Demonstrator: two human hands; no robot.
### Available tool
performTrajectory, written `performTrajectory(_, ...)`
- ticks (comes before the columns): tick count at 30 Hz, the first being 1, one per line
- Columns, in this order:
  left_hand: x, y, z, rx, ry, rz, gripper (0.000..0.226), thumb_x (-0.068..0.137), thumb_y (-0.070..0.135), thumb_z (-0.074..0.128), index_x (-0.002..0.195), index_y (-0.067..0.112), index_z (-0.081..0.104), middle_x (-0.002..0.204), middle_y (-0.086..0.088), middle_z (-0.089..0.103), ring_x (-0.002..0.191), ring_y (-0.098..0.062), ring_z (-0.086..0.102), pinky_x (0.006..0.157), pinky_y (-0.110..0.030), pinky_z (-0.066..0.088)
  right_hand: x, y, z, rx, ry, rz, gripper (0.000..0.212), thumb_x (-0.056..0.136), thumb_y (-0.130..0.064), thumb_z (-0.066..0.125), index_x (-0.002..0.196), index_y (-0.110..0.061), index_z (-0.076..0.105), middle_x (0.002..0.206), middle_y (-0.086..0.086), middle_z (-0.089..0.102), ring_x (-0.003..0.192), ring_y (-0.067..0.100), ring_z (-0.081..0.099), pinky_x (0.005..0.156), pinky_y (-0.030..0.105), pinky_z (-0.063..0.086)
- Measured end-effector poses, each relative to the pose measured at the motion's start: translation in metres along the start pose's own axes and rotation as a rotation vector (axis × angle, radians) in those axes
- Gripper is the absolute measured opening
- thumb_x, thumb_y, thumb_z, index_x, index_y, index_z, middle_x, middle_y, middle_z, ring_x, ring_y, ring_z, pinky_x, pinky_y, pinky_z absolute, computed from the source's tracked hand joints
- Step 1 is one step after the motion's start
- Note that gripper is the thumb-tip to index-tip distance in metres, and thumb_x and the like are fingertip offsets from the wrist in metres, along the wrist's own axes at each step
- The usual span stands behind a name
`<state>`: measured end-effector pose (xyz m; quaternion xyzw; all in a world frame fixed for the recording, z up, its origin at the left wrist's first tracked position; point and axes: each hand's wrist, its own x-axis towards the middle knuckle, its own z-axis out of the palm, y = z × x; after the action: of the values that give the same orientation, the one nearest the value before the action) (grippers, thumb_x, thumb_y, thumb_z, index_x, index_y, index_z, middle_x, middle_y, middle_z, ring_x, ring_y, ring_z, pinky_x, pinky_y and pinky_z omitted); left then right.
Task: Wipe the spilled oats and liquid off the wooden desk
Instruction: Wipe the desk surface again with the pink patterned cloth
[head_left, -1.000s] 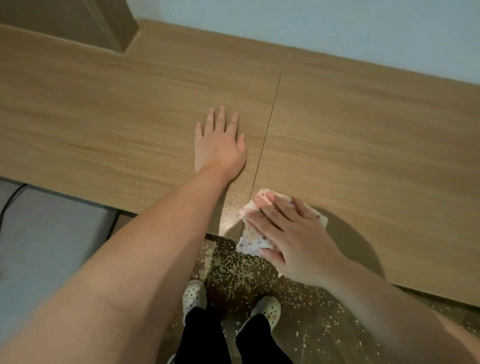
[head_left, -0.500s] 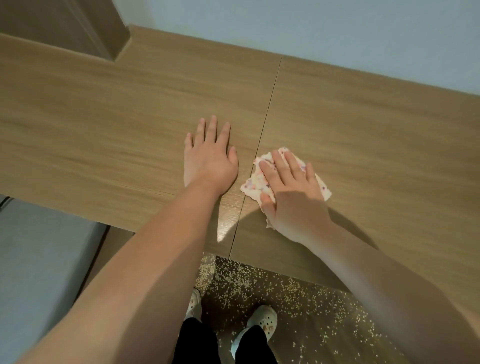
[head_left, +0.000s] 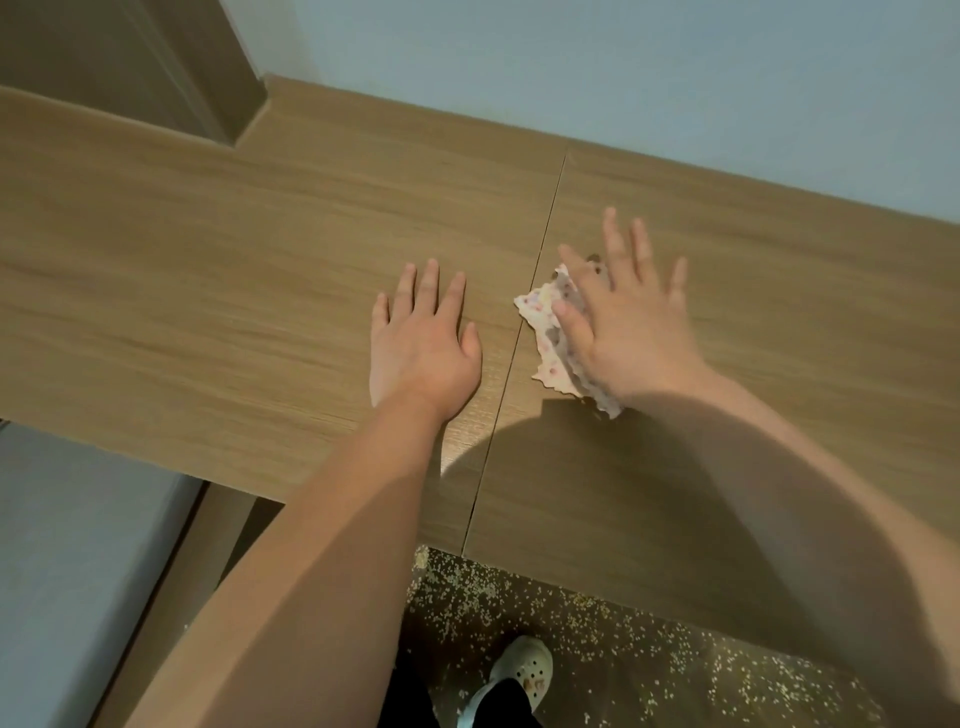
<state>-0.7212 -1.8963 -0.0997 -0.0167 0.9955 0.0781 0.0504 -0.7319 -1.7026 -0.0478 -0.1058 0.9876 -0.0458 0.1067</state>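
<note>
The wooden desk (head_left: 208, 291) fills the middle of the head view, with a thin seam running down it. My left hand (head_left: 421, 338) lies flat on the desk just left of the seam, fingers apart, holding nothing. My right hand (head_left: 623, 317) presses a white cloth with small coloured dots (head_left: 545, 322) flat against the desk just right of the seam, fingers spread and blurred by motion. The cloth sticks out from under the palm on its left and near side. Spilled oats (head_left: 519, 597) are scattered on the dark floor below the desk's front edge. I see no oats or liquid on the desk top.
A pale wall (head_left: 623, 78) runs along the desk's back edge. A wooden panel (head_left: 130, 62) rises at the back left. A grey surface (head_left: 78, 545) lies lower left below the desk. My foot in a white clog (head_left: 524, 670) stands among the oats.
My right hand has pushed the cloth away from the front edge toward the wall, up the right side of the seam. My left hand has stayed flat in place.
</note>
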Motion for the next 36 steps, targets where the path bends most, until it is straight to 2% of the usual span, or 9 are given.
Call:
performTrajectory(5,0.0,0.001,-0.002,-0.011,-0.002,0.003,0.059,0.1,0.04,0.025,0.156,0.028,0.013,0.165,0.001,0.0,0.151,-0.019,-0.005,0.122,-0.044,0.002,0.002,0.019,0.015,-0.213,-0.178,-0.239,0.058,0.099,-0.058,0.005,0.153,-0.042,-0.008,0.162,-0.003,-0.021,0.147,0.021,-0.025,0.115,0.056,-0.016)
performTrajectory(9,0.0,0.001,-0.002,-0.026,-0.002,0.002,0.059,0.1,0.041,0.026,0.156,0.028,0.012,0.165,0.001,0.001,0.151,-0.019,-0.006,0.122,-0.044,0.002,0.021,0.022,-0.014,0.175,-0.371,-0.179,0.059,0.097,-0.057,0.007,0.153,-0.041,-0.005,0.16,-0.007,-0.023,0.148,0.018,-0.021,0.118,0.052,-0.013)
performTrajectory(12,0.0,0.001,-0.003,-0.029,-0.005,0.01,0.059,0.1,0.041,0.027,0.156,0.028,0.012,0.165,0.001,0.001,0.151,-0.019,-0.006,0.122,-0.043,0.001,0.032,0.027,-0.035,0.435,-0.192,-0.185,0.057,0.097,-0.055,0.006,0.152,-0.042,0.004,0.159,-0.013,-0.015,0.149,0.015,-0.015,0.119,0.05,-0.01)
performTrajectory(15,-0.001,0.0,-0.004,-0.036,-0.001,0.006,0.06,0.099,0.041,0.028,0.156,0.028,0.014,0.165,0.0,0.002,0.151,-0.019,-0.005,0.122,-0.043,0.002,0.035,0.031,-0.016,0.184,-0.127,-0.269,0.053,0.101,-0.051,0.011,0.153,-0.04,0.005,0.157,-0.012,-0.017,0.148,0.016,-0.017,0.119,0.052,-0.01)
performTrajectory(19,-0.002,0.001,-0.006,-0.042,-0.011,0.006,0.06,0.099,0.041,0.028,0.156,0.028,0.013,0.165,0.001,0.001,0.151,-0.019,-0.005,0.122,-0.044,0.002,0.032,0.028,0.024,-0.154,-0.119,-0.439,0.065,0.09,-0.063,-0.013,0.15,-0.04,-0.009,0.16,-0.005,-0.017,0.148,0.02,-0.018,0.116,0.047,-0.015)
performTrajectory(26,-0.001,0.002,-0.007,-0.041,-0.021,-0.002,0.061,0.099,0.041,0.028,0.156,0.029,0.013,0.165,0.001,0.001,0.151,-0.018,-0.006,0.122,-0.043,0.0,0.109,0.039,0.017,0.017,0.047,0.213,0.058,0.102,-0.049,0.018,0.156,-0.03,0.013,0.165,0.007,-0.001,0.151,0.026,-0.003,0.118,0.059,0.002)
performTrajectory(28,-0.001,0.002,-0.008,-0.043,-0.028,0.0,0.061,0.099,0.041,0.028,0.156,0.03,0.012,0.165,0.002,0.0,0.151,-0.018,-0.006,0.122,-0.043,0.0,0.09,0.012,0.024,0.048,0.087,0.11,0.06,0.1,-0.049,0.025,0.154,-0.024,0.02,0.164,0.008,0.004,0.151,0.026,0.001,0.118,0.059,0.003)
performTrajectory(33,-0.001,0.002,-0.01,-0.056,-0.056,-0.005,0.062,0.099,0.041,0.026,0.156,0.03,0.008,0.164,0.002,-0.005,0.151,-0.017,-0.01,0.122,-0.043,-0.002,0.021,0.003,0.035,0.227,0.019,-0.512,0.049,0.093,-0.036,0.048,0.139,-0.016,0.052,0.16,-0.003,0.018,0.15,0.012,0.005,0.12,0.037,-0.008)
performTrajectory(36,-0.001,0.002,-0.009,-0.065,-0.052,-0.009,0.062,0.098,0.04,0.027,0.156,0.03,0.008,0.165,0.003,-0.004,0.151,-0.017,-0.01,0.122,-0.042,-0.003,0.02,0.02,0.028,-0.005,-0.038,-0.446,0.063,0.097,-0.053,0.031,0.151,-0.02,0.03,0.162,-0.003,0.012,0.15,0.014,-0.003,0.118,0.042,-0.014)
